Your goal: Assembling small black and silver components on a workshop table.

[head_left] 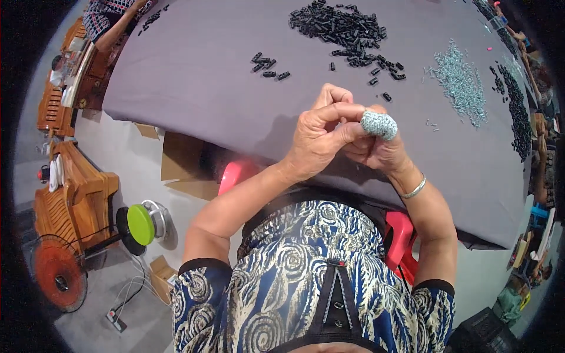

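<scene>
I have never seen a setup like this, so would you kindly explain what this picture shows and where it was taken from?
There is no machine here, only a person working with two bare hands. The wide, curved view comes from a camera on the person's head, looking down, so picture left is the person's left.

The left hand and right hand meet above a table with a grey cloth. A speckled grey covering sits over a digit, apparently on the right hand. Whatever is between the fingertips is hidden.

Beyond the hands lies a large heap of small black parts. A few black parts lie to its left, and a pile of tiny silvery-green pieces to its right.
</scene>
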The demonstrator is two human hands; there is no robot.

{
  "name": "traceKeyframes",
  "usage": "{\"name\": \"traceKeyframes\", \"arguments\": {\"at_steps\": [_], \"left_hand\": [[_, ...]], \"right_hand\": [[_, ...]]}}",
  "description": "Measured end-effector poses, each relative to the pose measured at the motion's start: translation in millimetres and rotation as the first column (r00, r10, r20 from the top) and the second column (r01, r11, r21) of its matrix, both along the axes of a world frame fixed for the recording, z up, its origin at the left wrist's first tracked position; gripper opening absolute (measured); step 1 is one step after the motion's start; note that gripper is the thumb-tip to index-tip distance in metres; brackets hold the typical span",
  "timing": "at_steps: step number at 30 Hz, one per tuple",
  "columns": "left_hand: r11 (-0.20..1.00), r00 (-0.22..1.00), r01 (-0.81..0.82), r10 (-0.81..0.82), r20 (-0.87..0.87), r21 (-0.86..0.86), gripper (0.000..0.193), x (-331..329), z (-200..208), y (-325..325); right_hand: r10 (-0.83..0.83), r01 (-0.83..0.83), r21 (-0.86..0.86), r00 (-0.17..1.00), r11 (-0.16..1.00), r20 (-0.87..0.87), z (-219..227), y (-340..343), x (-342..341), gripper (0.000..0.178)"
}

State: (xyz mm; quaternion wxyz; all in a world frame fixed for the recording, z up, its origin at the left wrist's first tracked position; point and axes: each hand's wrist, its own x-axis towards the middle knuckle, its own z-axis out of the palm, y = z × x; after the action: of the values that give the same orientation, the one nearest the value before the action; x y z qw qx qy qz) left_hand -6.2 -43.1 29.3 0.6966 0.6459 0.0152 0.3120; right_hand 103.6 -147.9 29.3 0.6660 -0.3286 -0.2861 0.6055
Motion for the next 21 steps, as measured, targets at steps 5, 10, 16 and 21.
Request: {"name": "traceKeyframes", "arguments": {"at_steps": [5, 10, 16, 21], "left_hand": [[0.995, 0.996, -0.069, 0.064, -0.062, -0.073, 0.014, 5.5, -3.0, 8.1], [0.898, 0.896, -0.355, 0.406, -0.179, 0.258, 0.014, 7.8, 8.4, 52.5], [0.673, 0.752, -0.391, 0.626, -0.204, 0.628, 0.013, -6.1, 0.1, 111.6], [0.492, 0.675, -0.411, 0.73, -0.106, 0.768, 0.02, -6.3, -2.7, 116.0]], "right_hand": [[-0.055, 0.041, -0.12, 0.992, 0.992, -0.117, -0.4, 5.0, 2.6, 0.045], [-0.228, 0.229, -0.106, 0.973, 0.968, 0.015, -2.3, 9.5, 24.4, 0.045], [-0.634, 0.641, 0.043, 0.745, 0.767, 0.209, -3.5, 7.1, 57.6, 0.025], [-0.718, 0.739, 0.041, 0.637, 0.672, 0.281, -1.1, 4.7, 68.4, 0.024]]}}
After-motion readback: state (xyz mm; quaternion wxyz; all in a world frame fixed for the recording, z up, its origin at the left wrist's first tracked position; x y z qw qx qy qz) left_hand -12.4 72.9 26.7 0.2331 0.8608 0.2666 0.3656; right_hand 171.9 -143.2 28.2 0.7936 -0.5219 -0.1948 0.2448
